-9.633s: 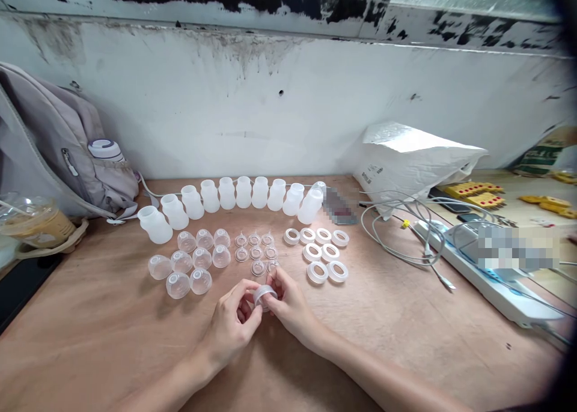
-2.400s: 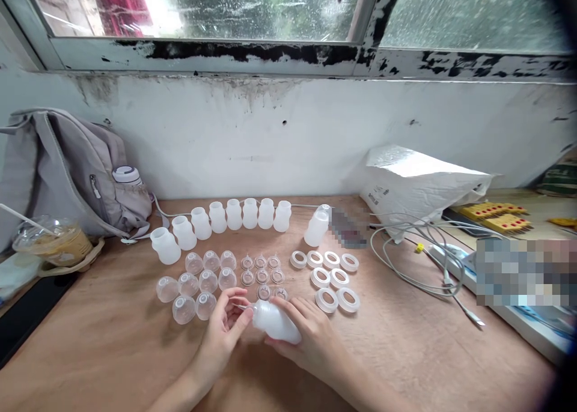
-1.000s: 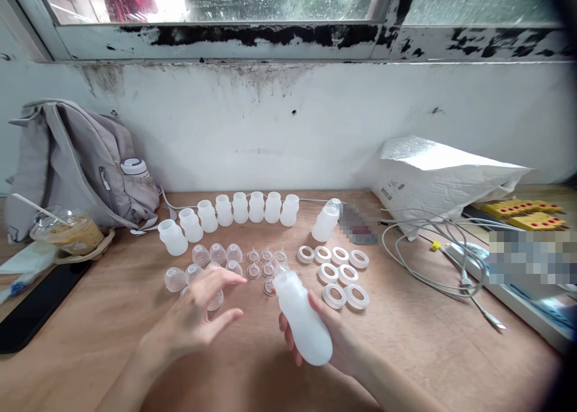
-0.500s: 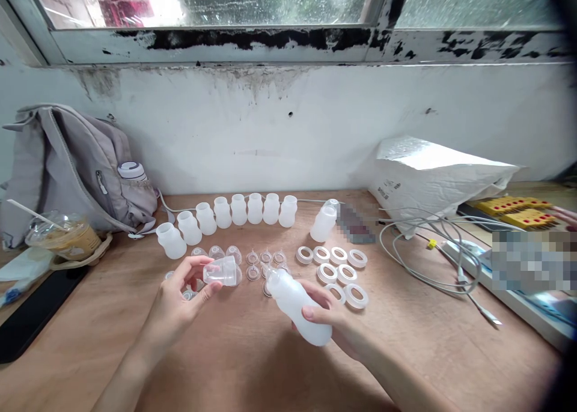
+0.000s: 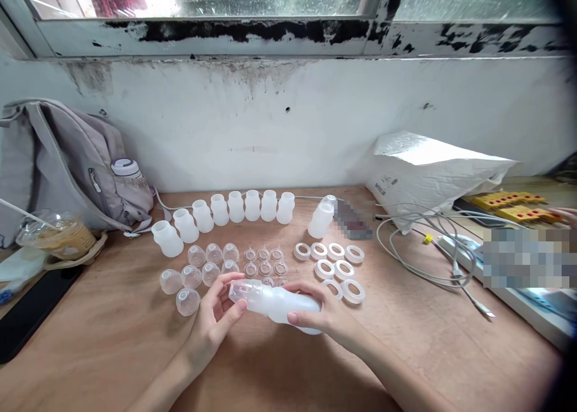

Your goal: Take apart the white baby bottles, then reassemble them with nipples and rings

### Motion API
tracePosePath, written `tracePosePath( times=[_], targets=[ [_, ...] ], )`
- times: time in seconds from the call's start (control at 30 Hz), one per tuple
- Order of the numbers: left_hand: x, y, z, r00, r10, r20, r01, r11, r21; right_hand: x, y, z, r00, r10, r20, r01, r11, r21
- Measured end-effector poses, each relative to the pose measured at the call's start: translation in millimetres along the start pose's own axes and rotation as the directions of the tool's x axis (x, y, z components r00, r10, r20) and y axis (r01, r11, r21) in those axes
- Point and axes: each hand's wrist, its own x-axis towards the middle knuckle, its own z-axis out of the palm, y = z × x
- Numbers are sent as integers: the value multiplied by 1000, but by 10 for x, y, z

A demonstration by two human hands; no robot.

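- The frosted bottle (image 5: 288, 305) is held above the near middle of the wooden table (image 5: 383, 352), in front of the rows of loose parts.
- Its long axis runs almost level and crosswise; the teat end points to the person's left and slightly away, the base to the right and slightly nearer.
- The right hand (image 5: 322, 312) grasps the bottle's body, thumb on the near side and fingers over the far side.
- The left hand (image 5: 217, 316) grips a clear cap (image 5: 247, 295) between thumb and fingers. The cap lies over the teat end, roughly in line with the bottle; whether it is fully seated cannot be told.
- Just beyond the left hand sit 8 domed caps (image 5: 192, 276).
- Clear teats (image 5: 265, 268) lie behind the bottle, some partly hidden.
- To their right lie 8 white rings (image 5: 344, 270).
- Farther back, 8 bottle bodies (image 5: 235, 206) stand in a curved row, with a capped bottle (image 5: 321, 220) apart at the right.
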Motion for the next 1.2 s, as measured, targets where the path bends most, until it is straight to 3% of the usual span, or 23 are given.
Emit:
tracePosePath(
  times=[0.3, 0.63, 0.83, 1.07, 1.2],
  targets=[
    [28, -50, -55, 996, -4, 85, -3, 996, 84, -9, 71, -33, 989, -142, -35, 138, 986, -97],
    [39, -131, -75, 993, -22, 119, 17, 999, 48, -34, 49, -33, 980, -194, -29, 186, 965, -186],
    [46, -122, -107, 983, -31, 181, 19, 998, 67, -48, 38, -37, 958, -286, -10, 272, 920, -284],
    [37, -145, -91, 989, -10, 146, 0, 997, 72, -54, 49, -36, 942, -336, 2, 314, 879, -360],
    [46, -149, -133, 977, -12, 211, -14, 992, 121, -63, 44, -37, 932, -363, 2, 334, 857, -393]
  ],
)
